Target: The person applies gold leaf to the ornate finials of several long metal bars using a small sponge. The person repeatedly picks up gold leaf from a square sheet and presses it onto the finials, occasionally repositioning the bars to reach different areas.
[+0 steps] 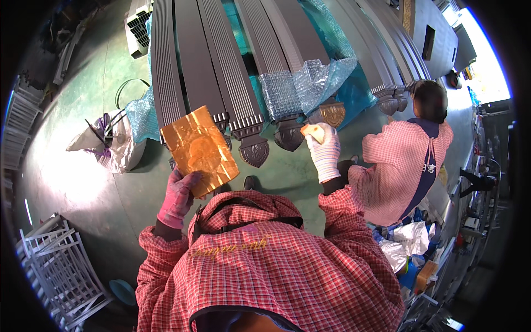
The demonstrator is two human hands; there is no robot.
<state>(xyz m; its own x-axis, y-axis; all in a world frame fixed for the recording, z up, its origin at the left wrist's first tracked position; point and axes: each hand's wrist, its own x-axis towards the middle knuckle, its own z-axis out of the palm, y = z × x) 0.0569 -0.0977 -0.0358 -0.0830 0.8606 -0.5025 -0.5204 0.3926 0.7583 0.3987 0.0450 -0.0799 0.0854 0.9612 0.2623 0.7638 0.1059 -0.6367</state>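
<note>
My left hand (178, 195), in a pink glove, grips the lower edge of a shiny gold sheet (194, 133), which has a smeared patch in its middle. In my right hand (324, 155), under a white striped glove, is a small cream-and-orange piece that looks like a sponge (314, 133). That hand is just below a carved bar end (333, 114) with a golden tint. Beside it, dark leaf-shaped ends (254, 151) finish the long grey ribbed bars (221, 61). The gold sheet hides part of the leftmost ends.
Clear bubble wrap (276, 94) wraps some bars. A co-worker in pink checks (387, 160) stands close on my right, beside more grey bars (381, 50). A white sack (119, 141) sits on the green floor at left. A metal rack (63, 271) stands at lower left.
</note>
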